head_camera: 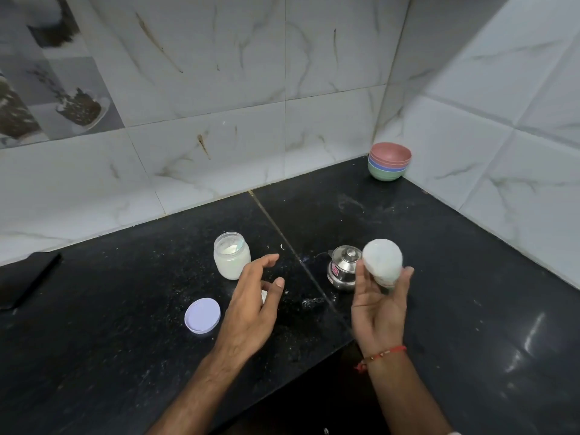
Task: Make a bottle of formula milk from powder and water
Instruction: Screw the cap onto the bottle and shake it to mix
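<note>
Bottle (383, 265) gripped in right hand (378, 312); left hand (251, 312) hovers empty

I'm standing at a black speckled stone counter (455, 277) tucked into a corner, a thin pale seam (282, 237) running diagonally across it. White marble-look wall tiles (219, 89) with grey and brown veins rise behind and to my right — at the far left a patterned tile (47, 98) shows dark motifs. Overhead light glints off the polished stone near my right.
</note>
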Tool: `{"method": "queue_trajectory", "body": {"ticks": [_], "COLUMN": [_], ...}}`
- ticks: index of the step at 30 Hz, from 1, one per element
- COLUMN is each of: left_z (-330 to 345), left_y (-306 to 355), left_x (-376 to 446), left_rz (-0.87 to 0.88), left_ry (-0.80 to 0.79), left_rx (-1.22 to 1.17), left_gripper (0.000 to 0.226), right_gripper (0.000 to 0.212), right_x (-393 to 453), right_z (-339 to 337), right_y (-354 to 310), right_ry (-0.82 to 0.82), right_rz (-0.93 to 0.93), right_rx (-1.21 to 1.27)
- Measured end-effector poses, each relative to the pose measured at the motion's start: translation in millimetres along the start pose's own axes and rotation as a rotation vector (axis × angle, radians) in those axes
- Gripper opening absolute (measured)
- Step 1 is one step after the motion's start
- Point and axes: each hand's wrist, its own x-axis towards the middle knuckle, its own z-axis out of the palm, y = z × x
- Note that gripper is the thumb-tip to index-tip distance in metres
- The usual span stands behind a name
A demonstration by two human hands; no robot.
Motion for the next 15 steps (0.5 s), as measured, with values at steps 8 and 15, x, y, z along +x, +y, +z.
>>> {"method": "queue_trajectory", "body": {"ticks": [8,15], "left_z": [3,2], "left_y": [1,0], "left_x": [-1,-3], "left_rz": [0.0,0.014], "left_ry": [-0.01,0.002], "left_rx": [0.013,0.017], "left_gripper": [0.041,0.041], "right_gripper": [0.084,0.045], "right_x": [-6,17], "right_z": [5,-3], "right_y": [-19,-23], "right_ry": [-0.668,0.026], "right_rz": [-0.044,-0.049], "right_rx": [-0.944,0.04]}}
